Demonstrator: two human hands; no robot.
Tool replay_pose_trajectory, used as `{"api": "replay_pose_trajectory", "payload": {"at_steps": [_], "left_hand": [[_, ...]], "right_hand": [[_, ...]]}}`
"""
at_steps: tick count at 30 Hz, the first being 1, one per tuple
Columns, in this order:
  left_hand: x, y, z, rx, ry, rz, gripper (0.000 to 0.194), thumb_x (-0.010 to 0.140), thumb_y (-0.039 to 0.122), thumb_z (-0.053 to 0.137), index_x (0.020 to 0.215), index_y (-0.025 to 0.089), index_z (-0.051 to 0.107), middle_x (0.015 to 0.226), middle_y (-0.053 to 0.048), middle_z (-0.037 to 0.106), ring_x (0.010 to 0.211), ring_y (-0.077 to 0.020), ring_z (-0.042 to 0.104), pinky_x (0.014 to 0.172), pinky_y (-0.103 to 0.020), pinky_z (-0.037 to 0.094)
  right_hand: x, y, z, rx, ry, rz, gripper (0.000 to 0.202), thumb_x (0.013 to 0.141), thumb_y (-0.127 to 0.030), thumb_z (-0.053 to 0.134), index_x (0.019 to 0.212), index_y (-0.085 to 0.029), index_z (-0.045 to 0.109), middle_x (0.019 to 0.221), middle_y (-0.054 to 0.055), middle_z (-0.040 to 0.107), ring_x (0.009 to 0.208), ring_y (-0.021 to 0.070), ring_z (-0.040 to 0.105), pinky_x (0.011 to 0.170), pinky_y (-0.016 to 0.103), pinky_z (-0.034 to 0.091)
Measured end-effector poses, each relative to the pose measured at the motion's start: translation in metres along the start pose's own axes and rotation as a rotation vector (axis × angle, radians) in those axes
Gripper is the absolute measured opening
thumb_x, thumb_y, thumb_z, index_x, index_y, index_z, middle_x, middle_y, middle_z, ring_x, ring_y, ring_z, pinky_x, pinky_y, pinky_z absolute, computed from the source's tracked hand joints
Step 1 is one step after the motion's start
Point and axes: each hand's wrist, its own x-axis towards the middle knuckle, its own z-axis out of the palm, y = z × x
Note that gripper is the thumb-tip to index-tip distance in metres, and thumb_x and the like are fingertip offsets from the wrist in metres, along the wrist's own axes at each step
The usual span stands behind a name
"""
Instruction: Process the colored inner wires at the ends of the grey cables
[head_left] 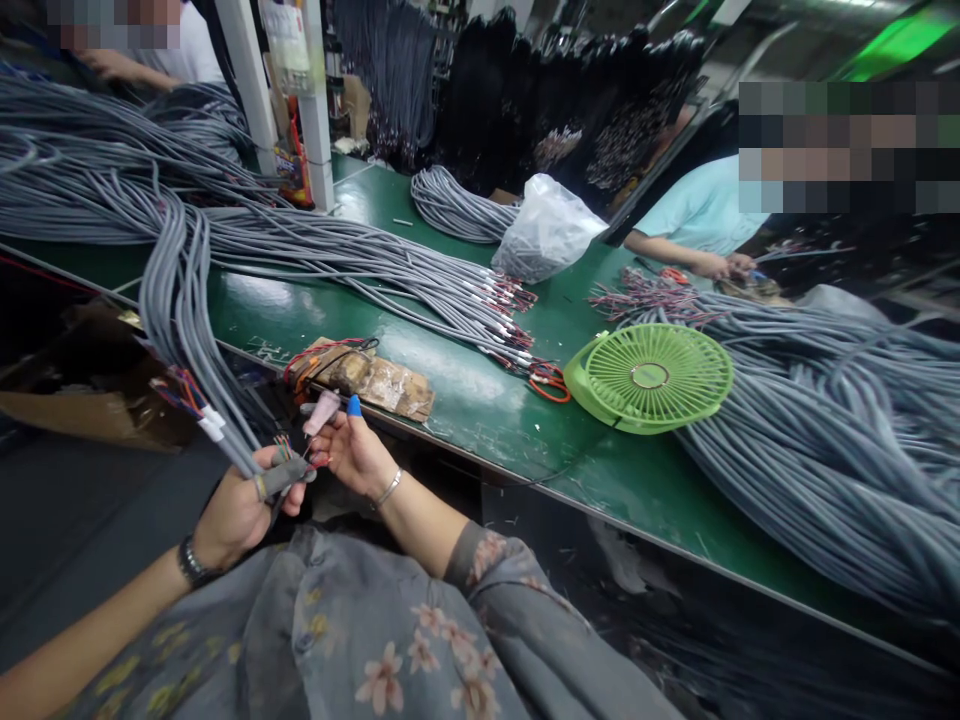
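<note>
My left hand point(238, 510) is closed around the end of a grey cable point(238, 455) in front of my lap. Thin coloured wires point(283, 447) fan out of that end, and a grey wrapping point(281, 478) lies across the thumb area. Close beside it, my right hand point(358, 458) has its fingers bent together on fine red wires point(320, 461). A blue cover point(354, 405) sits on one of its fingertips and a pale pink wrap point(322, 412) on another. More grey cables point(180, 290) hang over the table edge by my left hand.
A wooden block with tape point(390, 385) lies at the green table's point(480, 440) near edge. A green fan point(649, 375), a plastic bag point(547, 225) and cable bundles point(390, 265) stand beyond. A co-worker point(705, 215) sits across; another person point(165, 60) is far left.
</note>
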Motion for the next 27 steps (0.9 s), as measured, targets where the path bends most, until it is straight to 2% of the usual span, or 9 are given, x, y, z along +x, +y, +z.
{"api": "replay_pose_trajectory", "payload": {"at_steps": [6,10,15,18,20,21,24,26,27], "left_hand": [[-0.009,-0.003,0.008,-0.040,0.097,0.068,0.039,0.047,0.040,0.108,0.057,0.021,0.076,0.049,0.000,0.067,0.044,-0.0138,0.060,0.042,-0.023,0.049],[-0.007,0.000,0.015,-0.056,0.151,0.076,0.038,0.046,0.040,0.107,0.059,0.020,0.078,0.050,0.000,0.068,0.044,-0.0131,0.060,0.043,-0.023,0.051],[-0.002,0.002,0.017,-0.081,0.179,0.065,0.038,0.045,0.037,0.105,0.060,0.020,0.075,0.049,0.000,0.068,0.045,-0.0132,0.061,0.044,-0.023,0.052],[0.000,0.001,0.016,-0.093,0.176,0.064,0.038,0.047,0.035,0.104,0.061,0.020,0.073,0.051,0.000,0.069,0.046,-0.0139,0.062,0.044,-0.023,0.051],[0.001,0.000,0.014,-0.098,0.163,0.065,0.037,0.048,0.034,0.104,0.063,0.020,0.073,0.052,0.000,0.070,0.046,-0.0144,0.063,0.045,-0.023,0.051],[0.001,0.000,0.013,-0.098,0.157,0.066,0.037,0.048,0.034,0.104,0.064,0.020,0.074,0.052,-0.001,0.070,0.046,-0.0146,0.063,0.045,-0.024,0.052],[0.001,-0.001,0.011,-0.094,0.150,0.067,0.034,0.049,0.032,0.102,0.065,0.019,0.076,0.052,-0.001,0.069,0.046,-0.0149,0.063,0.045,-0.025,0.052],[0.001,-0.002,0.010,-0.092,0.153,0.065,0.032,0.049,0.031,0.101,0.064,0.019,0.076,0.052,-0.001,0.068,0.045,-0.0149,0.062,0.045,-0.025,0.052],[0.002,-0.001,0.011,-0.091,0.154,0.064,0.032,0.049,0.031,0.101,0.064,0.019,0.075,0.052,-0.001,0.068,0.045,-0.0148,0.062,0.045,-0.025,0.052]], "right_hand": [[-0.002,0.001,0.005,-0.012,0.066,-0.145,0.038,0.096,-0.056,0.089,0.091,-0.021,0.076,0.076,-0.001,0.070,0.063,0.0124,0.054,0.060,0.024,0.053],[0.000,0.007,0.005,-0.096,0.096,-0.215,0.046,0.086,-0.064,0.093,0.088,-0.020,0.079,0.075,0.000,0.072,0.061,0.0122,0.052,0.058,0.025,0.050],[0.003,0.014,0.000,-0.256,0.267,-0.357,0.053,0.083,-0.070,0.093,0.077,-0.022,0.069,0.067,-0.003,0.066,0.059,0.0121,0.052,0.060,0.026,0.047],[0.004,0.013,0.000,-0.263,0.131,-0.275,0.058,0.084,-0.079,0.087,0.082,-0.024,0.070,0.068,-0.004,0.064,0.059,0.0130,0.054,0.060,0.028,0.049],[0.004,0.011,0.001,-0.262,0.013,-0.222,0.064,0.079,-0.085,0.087,0.083,-0.023,0.071,0.067,-0.004,0.063,0.058,0.0127,0.053,0.059,0.028,0.049],[0.004,0.010,0.001,-0.271,0.002,-0.228,0.066,0.076,-0.086,0.088,0.081,-0.023,0.070,0.066,-0.004,0.062,0.057,0.0122,0.051,0.058,0.028,0.048],[0.003,0.008,0.001,-0.342,0.151,-0.341,0.067,0.072,-0.086,0.091,0.072,-0.024,0.065,0.060,-0.005,0.059,0.054,0.0113,0.045,0.056,0.027,0.042],[0.002,0.006,0.002,-0.377,0.227,-0.381,0.067,0.079,-0.087,0.086,0.070,-0.024,0.065,0.058,-0.004,0.060,0.054,0.0121,0.046,0.056,0.027,0.042],[0.001,0.005,0.003,-0.370,0.224,-0.367,0.066,0.083,-0.087,0.083,0.071,-0.024,0.067,0.059,-0.004,0.060,0.055,0.0126,0.048,0.056,0.027,0.044]]}}
